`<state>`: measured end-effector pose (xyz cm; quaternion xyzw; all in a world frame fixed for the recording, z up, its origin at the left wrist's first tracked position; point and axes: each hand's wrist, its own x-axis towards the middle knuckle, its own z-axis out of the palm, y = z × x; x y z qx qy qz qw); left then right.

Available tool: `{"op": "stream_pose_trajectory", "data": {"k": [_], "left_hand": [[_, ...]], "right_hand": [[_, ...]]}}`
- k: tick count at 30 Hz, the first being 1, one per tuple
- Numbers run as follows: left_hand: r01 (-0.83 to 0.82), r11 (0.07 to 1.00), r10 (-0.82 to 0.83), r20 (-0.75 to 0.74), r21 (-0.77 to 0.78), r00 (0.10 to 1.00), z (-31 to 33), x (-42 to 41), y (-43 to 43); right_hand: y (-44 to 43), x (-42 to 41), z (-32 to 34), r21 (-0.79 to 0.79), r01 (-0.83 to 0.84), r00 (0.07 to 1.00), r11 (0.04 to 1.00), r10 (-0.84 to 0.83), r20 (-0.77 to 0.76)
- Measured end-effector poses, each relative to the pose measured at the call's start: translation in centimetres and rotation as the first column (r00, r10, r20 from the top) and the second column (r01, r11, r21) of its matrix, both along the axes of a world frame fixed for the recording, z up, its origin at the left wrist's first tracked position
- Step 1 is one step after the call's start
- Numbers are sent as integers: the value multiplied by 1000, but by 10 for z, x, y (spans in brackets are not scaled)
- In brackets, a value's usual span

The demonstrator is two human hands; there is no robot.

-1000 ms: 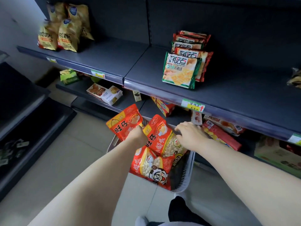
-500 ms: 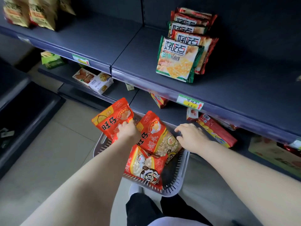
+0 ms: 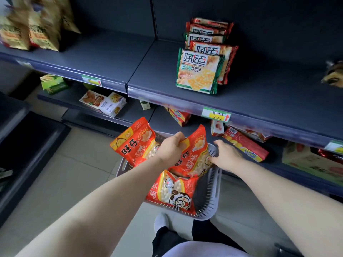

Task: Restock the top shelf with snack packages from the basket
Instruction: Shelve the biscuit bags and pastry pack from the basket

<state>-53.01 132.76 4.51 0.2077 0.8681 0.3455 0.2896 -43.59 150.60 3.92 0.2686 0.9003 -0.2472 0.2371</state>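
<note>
Upright in the basket (image 3: 216, 199), the middle red packet (image 3: 194, 154), long axis pointing up toward the top shelf (image 3: 259, 97), pinched at its upper edge by the left hand (image 3: 169, 148). Loose and empty, the right hand (image 3: 225, 156), fingers spread, just beside the packet over the basket's far rim. Top shelf above and beyond the basket: likely a straight lift, left hand nearer

A shop: dark shelves (image 3: 259, 101) of snack packets (image 3: 199, 71) with price tags (image 3: 216, 114).
</note>
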Motion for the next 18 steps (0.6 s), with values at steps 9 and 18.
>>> {"op": "stream_pose_trajectory", "data": {"k": [9,18], "left_hand": [[225,967,-233,62,117,970,61,-23,-7],[284,936,-290,-1,209,957,109,-38,-24]], "right_hand": [[0,6,10,-159,137,988,978,-147,-56],[-31,13,15,-349,75,955,934,-168,-246]]}}
